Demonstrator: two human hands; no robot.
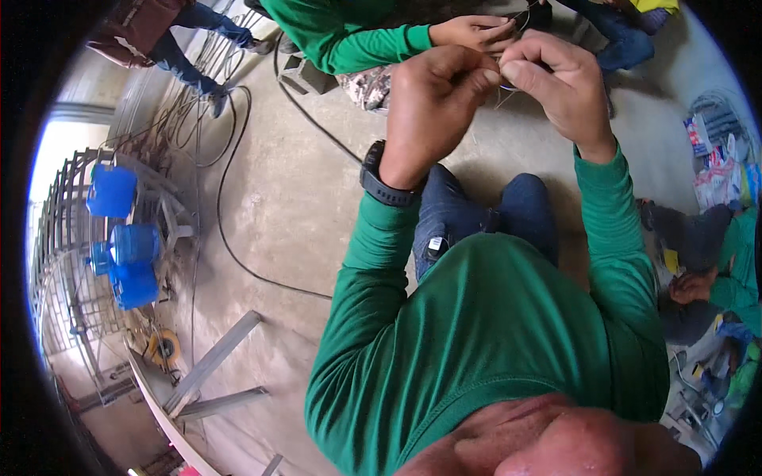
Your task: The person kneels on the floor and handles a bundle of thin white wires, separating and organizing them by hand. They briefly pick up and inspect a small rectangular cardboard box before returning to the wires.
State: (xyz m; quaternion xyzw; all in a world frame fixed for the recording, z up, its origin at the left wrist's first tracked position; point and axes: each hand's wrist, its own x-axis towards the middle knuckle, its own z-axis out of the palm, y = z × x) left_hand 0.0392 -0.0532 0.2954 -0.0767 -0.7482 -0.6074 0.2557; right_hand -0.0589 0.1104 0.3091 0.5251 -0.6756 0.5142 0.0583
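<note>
Both of my hands are raised at the top of the head view, their thumbs and fingertips pinched and almost touching. My left hand [440,99], with a dark watch [385,181] on its wrist, grips one part of a thin wire [503,99]. On the other side of the same spot, my right hand [560,89] pinches the wire too. A pale, thin end shows just below the fingertips; the rest is hidden by my fingers. Right behind my hands is a co-worker's hand [474,33] in a green sleeve, near another fine strand.
A black cable [230,190] winds over the concrete floor [302,214]. Blue water jugs [131,270] stand on the left beside metal bars [210,361]. A grey hollow block [305,77] lies ahead. Other people are at the upper left, upper right and right, near piled bags [718,170].
</note>
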